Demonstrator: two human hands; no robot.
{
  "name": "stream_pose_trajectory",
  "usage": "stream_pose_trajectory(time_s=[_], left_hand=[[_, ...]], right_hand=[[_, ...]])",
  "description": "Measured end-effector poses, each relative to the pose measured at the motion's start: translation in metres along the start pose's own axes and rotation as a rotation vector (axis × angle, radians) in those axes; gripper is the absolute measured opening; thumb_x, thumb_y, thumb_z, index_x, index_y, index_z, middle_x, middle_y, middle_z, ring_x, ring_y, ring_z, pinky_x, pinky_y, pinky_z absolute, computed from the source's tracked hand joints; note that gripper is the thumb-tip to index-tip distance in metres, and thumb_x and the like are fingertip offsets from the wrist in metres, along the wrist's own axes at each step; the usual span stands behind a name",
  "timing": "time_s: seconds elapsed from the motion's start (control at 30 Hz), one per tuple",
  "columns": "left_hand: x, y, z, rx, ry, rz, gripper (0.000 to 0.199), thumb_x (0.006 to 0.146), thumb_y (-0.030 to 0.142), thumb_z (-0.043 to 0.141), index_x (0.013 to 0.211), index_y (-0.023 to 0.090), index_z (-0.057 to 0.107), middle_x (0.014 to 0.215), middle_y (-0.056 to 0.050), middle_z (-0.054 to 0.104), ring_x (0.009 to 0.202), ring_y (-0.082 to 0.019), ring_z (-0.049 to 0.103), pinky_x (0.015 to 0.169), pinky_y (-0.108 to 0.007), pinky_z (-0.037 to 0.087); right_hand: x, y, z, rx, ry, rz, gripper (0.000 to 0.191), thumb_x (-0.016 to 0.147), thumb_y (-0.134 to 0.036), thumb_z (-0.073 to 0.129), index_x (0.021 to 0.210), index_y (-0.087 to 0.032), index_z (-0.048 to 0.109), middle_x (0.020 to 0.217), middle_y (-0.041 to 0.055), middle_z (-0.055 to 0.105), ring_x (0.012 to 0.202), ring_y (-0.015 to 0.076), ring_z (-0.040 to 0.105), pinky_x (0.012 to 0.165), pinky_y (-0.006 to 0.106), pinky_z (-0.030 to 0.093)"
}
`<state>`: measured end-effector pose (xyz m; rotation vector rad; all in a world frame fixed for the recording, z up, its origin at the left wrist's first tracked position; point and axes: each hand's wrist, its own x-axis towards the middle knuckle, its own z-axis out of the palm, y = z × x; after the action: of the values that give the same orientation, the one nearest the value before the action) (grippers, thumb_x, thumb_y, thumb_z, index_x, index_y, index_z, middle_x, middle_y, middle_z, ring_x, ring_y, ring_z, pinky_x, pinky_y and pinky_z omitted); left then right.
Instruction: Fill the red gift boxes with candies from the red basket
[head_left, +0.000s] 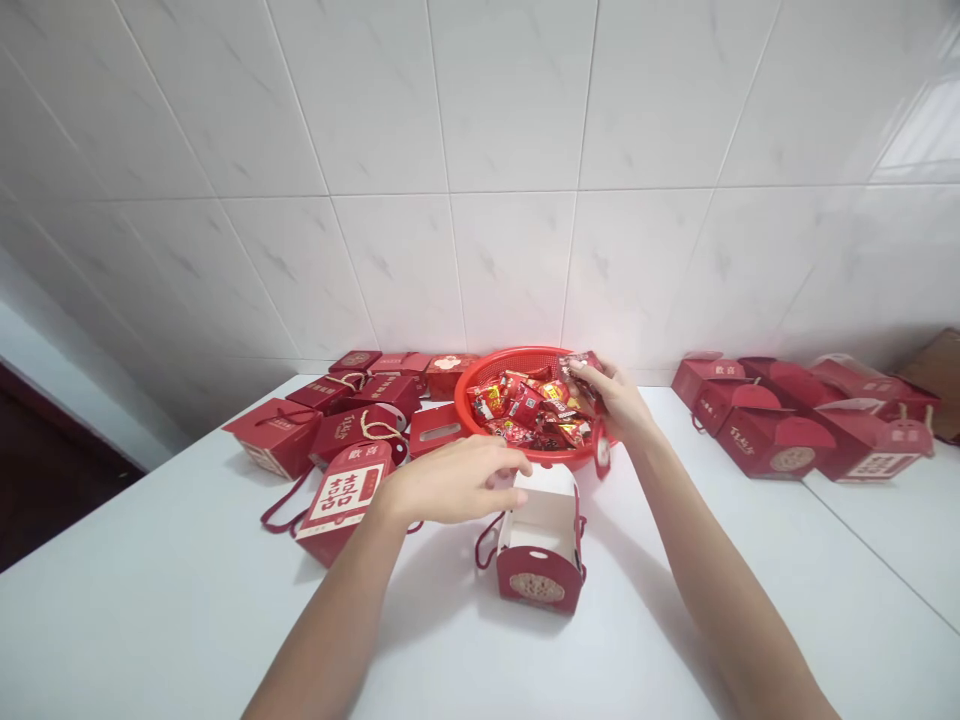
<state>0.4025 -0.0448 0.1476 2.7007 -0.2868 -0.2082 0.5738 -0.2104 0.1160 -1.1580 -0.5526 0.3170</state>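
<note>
My right hand is at the right rim of a red plastic basket, its fingers closed on a dark red candy packet. Another small red packet shows below that hand at the basket's edge; whether the hand holds it I cannot tell. Wrapped candies fill much of the basket. My left hand hovers by the upper left of an open red gift box, thumb and fingers apart and nothing between them. White inner walls show in the box, and dark red cord handles hang at its sides.
Closed red gift boxes with cords crowd the table left of the basket. Several more red boxes stand at the right, with a brown box behind them. A tiled wall bounds the white table at the back.
</note>
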Motion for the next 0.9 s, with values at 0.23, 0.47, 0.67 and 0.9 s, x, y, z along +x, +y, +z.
stream_pose_trajectory(time_s=[0.23,0.47,0.67,0.9], left_hand=[[0.005,0.005,0.007,0.015,-0.128,0.022,0.032,0.085,0.022,0.05,0.111,0.022,0.071,0.104,-0.004,0.073,0.089,-0.021,0.065,0.072,-0.025,0.045],[0.002,-0.002,0.005,-0.083,-0.147,0.052,0.029,0.083,0.021,0.05,0.097,0.021,0.076,0.095,-0.004,0.075,0.082,-0.019,0.065,0.068,-0.023,0.044],[0.004,-0.006,0.002,-0.056,-0.165,0.105,0.031,0.084,0.021,0.049,0.102,0.02,0.075,0.096,-0.003,0.075,0.079,-0.018,0.065,0.068,-0.023,0.043],[-0.006,0.002,-0.002,-0.021,-0.079,0.067,0.022,0.085,0.025,0.054,0.093,0.021,0.074,0.08,-0.001,0.071,0.067,-0.016,0.062,0.059,-0.023,0.04]], right_hand=[[-0.039,-0.026,0.031,-0.188,-0.119,-0.087,0.034,0.071,-0.047,0.082,0.088,-0.021,0.067,0.073,-0.0019,0.065,0.057,0.0106,0.056,0.053,0.023,0.046],[-0.069,-0.061,0.02,-0.425,-0.249,-0.105,0.035,0.075,-0.048,0.08,0.096,-0.021,0.07,0.069,-0.002,0.062,0.057,0.0114,0.054,0.049,0.022,0.042],[-0.097,-0.09,0.008,-0.711,-0.431,-0.081,0.031,0.076,-0.046,0.08,0.088,-0.019,0.07,0.064,-0.0021,0.058,0.055,0.0108,0.05,0.047,0.023,0.037],[-0.093,-0.067,0.021,-0.901,-0.498,-0.107,0.034,0.081,-0.046,0.076,0.102,-0.02,0.07,0.072,-0.0011,0.064,0.06,0.0127,0.053,0.052,0.024,0.039]])
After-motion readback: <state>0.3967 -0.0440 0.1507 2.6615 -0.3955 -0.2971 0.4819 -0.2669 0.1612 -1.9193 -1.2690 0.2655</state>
